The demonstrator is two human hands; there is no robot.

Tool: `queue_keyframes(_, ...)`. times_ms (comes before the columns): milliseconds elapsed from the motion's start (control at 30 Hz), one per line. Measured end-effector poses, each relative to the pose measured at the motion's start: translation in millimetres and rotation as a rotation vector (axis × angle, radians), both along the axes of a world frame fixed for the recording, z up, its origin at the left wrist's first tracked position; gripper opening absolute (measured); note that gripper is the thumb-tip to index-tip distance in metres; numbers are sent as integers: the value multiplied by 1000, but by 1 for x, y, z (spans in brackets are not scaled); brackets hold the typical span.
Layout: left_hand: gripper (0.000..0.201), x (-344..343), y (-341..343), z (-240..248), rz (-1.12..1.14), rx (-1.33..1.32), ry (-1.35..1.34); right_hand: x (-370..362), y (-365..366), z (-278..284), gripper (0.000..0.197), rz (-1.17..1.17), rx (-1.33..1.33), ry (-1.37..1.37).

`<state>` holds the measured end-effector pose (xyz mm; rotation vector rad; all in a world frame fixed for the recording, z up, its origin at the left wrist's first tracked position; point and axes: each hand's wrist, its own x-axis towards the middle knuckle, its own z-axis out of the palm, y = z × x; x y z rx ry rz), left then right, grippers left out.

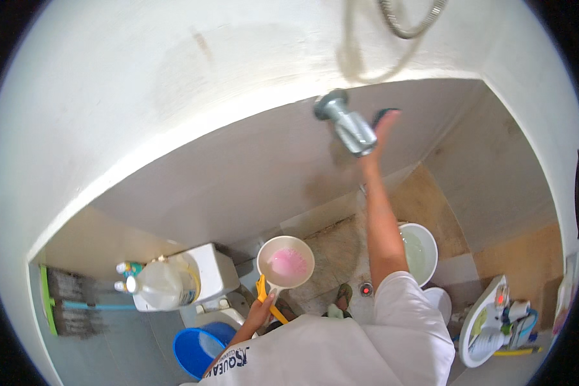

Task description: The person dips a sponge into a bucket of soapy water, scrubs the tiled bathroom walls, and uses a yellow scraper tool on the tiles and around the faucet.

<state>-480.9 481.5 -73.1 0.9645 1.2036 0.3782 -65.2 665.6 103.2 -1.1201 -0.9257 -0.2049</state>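
My left hand [258,312] is closed around the handle of a pale water dipper [260,262] with pink, foamy liquid [288,264] inside. A yellow-handled tool [276,313] sits in the same hand; its kind is not clear. Stretched far forward, my right hand [381,136] is up at the wall beside a chrome shower valve [350,128]. A small dark pad [385,115] shows at its fingers, which the valve partly hides.
A white toilet tank [222,270] carries a large jug [164,283] and smaller bottles. Below it stands a blue bucket [193,350]. A white bucket of water [433,254] is under my right arm, and a sink [473,344] with bottles lies right. A metal hose [413,29] hangs above.
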Motion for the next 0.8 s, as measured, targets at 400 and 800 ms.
queue_keyframes(400, 40, -32, -6, -22, 132, -52, -56, -318, 42, -1, 76, 291, -294, -1157)
queue_keyframes(800, 39, -64, -21, -7, 90, -26, 2, -419, 58, 34, 92, 286, -437, -1074)
